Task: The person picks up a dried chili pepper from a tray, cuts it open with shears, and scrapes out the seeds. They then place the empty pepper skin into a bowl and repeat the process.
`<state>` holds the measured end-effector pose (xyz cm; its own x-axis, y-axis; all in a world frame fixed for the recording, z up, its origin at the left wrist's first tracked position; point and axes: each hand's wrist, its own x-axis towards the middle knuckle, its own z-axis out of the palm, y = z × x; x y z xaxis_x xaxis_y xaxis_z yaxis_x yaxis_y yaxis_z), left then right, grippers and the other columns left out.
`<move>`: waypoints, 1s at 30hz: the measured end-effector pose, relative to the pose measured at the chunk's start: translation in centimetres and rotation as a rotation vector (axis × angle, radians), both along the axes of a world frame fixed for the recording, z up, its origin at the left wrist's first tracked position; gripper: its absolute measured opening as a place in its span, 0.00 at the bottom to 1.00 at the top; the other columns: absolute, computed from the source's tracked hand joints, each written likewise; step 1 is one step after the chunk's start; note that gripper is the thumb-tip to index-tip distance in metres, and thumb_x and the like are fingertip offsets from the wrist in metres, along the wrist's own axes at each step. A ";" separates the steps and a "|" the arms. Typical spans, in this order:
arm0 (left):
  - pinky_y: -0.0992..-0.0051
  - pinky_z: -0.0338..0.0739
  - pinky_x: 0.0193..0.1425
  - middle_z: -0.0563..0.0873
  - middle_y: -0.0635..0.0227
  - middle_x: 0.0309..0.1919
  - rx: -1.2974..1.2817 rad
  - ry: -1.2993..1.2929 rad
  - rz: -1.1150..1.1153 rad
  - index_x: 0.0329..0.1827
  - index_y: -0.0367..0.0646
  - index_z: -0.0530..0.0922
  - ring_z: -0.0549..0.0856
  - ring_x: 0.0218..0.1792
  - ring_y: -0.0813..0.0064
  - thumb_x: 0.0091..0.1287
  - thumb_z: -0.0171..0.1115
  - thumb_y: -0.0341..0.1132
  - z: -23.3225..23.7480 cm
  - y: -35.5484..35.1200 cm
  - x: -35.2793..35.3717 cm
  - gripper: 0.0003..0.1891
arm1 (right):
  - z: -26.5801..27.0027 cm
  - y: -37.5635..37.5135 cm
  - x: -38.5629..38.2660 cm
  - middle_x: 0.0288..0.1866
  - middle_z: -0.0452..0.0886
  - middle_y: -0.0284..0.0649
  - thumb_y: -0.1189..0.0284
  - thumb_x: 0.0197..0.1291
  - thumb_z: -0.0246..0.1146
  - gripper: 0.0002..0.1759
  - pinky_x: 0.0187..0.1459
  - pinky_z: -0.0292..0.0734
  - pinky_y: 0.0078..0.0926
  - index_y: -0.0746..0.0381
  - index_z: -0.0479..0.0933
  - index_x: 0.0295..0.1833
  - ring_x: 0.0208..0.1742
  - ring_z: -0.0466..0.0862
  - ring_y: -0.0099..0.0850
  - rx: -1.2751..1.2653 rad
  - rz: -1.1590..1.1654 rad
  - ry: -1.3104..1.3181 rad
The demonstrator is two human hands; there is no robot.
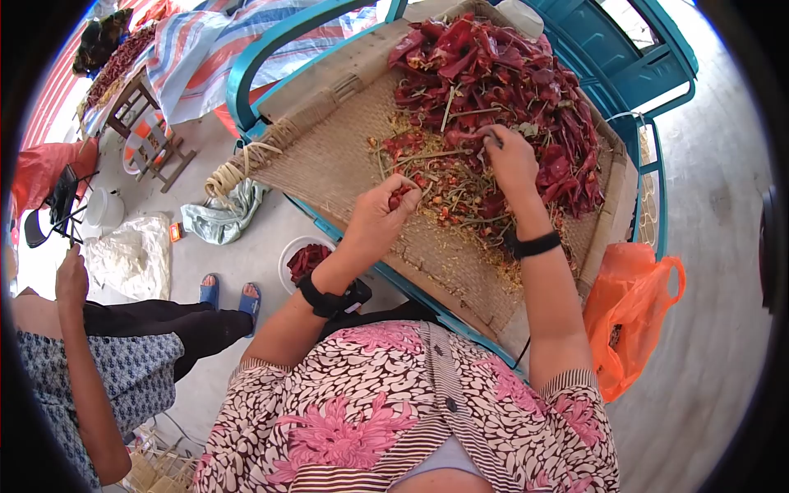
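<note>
My left hand [380, 215] is closed around small pieces of dried red chili [399, 196], above the near part of a woven tray [320, 152]. My right hand [511, 160] reaches farther over the tray, its thumb and fingers pinched together at the edge of a heap of dried red chilies [493, 70]. A dark bit shows at those fingertips, too small to name. Loose stems, yellow seeds and red scraps [452, 201] lie between and below the two hands.
The tray rests on a blue metal frame [246, 78]. An orange plastic bag [629, 320] hangs at the right. Below the tray's left edge stands a white bucket [288, 255] with red chilies. Another person [99, 370] sits at the left, near a wooden chair [148, 131].
</note>
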<state>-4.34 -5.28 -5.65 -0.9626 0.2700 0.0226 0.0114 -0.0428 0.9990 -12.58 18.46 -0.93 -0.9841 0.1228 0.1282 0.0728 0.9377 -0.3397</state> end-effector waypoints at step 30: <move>0.84 0.74 0.33 0.84 0.73 0.39 0.830 -0.503 -0.233 0.48 0.46 0.76 0.82 0.33 0.84 0.72 0.59 0.37 2.5 3.0 -0.8 0.08 | 1.7 -4.2 11.6 0.48 0.80 0.38 0.81 0.66 0.56 0.05 0.37 0.74 0.19 0.64 0.78 0.43 0.37 0.83 0.22 -0.979 0.315 0.181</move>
<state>-5.11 -2.30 -3.17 -0.8370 0.5369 -0.1055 -0.5022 -0.6772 0.5377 -0.94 14.29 0.78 -0.9656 -0.0066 0.2598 -0.2552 0.2144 -0.9428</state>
